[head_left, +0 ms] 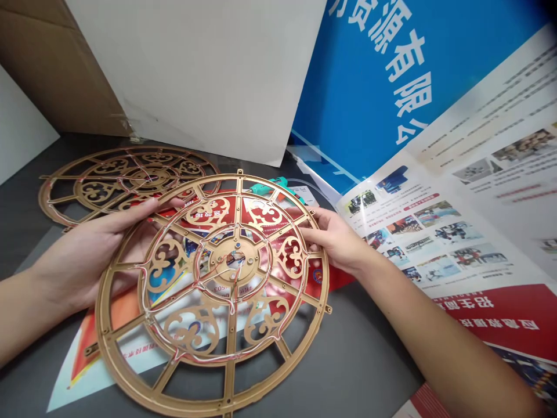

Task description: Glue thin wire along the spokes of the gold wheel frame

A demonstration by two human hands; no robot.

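Observation:
Between my two hands a round gold openwork frame [231, 351] is held up, tilted toward me. It has spokes, scroll ornaments and a small centre ring, and thin red and white wires run around its inner rings. My left hand [93, 255] grips the left rim, thumb on top and the other fingers partly hidden behind. At the upper right rim my right hand [328, 235] holds on with thumb and fingers. A second gold openwork frame [82, 217], also wired, lies flat on the dark table behind my left hand.
A teal glue gun [272, 184] lies behind the held frame. Printed sheets [104, 371] are under it on the dark table [348, 348]. White panels [204, 69], a brown cardboard piece [56, 69], a blue sign [348, 87] and a printed poster [456, 232] stand around.

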